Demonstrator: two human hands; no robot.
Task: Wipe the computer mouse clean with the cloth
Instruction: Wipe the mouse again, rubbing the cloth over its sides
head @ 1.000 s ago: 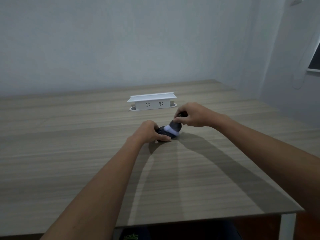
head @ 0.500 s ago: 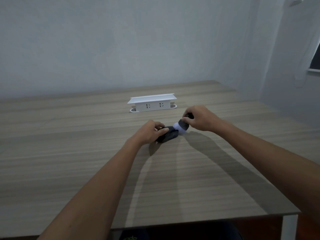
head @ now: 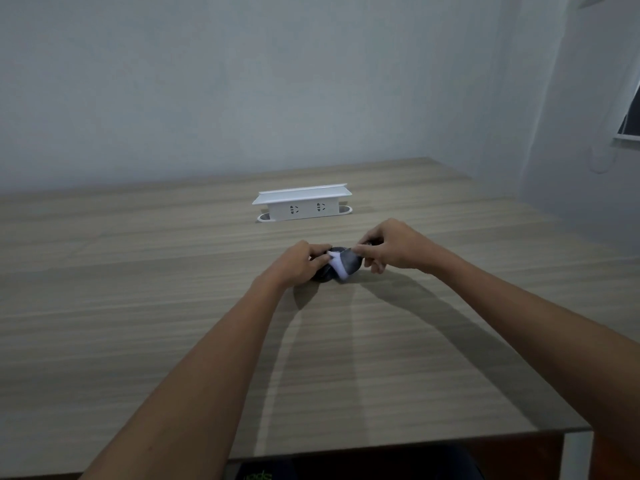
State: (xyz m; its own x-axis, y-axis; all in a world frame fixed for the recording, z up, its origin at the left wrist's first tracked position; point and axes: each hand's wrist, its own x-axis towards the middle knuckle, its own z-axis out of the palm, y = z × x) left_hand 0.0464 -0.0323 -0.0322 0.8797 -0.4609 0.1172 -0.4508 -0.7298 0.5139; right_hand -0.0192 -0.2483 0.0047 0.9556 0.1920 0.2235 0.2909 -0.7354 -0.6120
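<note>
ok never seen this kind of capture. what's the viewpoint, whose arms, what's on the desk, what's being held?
There is no robot: one wide-angle camera worn on a person's head looks forward and down at their bare arms. The left hand steadies a dark computer mouse resting on the wooden table. The right hand pinches a grey and white cloth that lies over the mouse. Behind them stands a white socket box with two outlets facing the camera. How much is wiped cannot be told.

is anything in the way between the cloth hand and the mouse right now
Nothing visible. The right hand holds the cloth right against the dark mouse, which the left hand steadies on the table. The white socket box stands farther back, apart from both hands.
</note>
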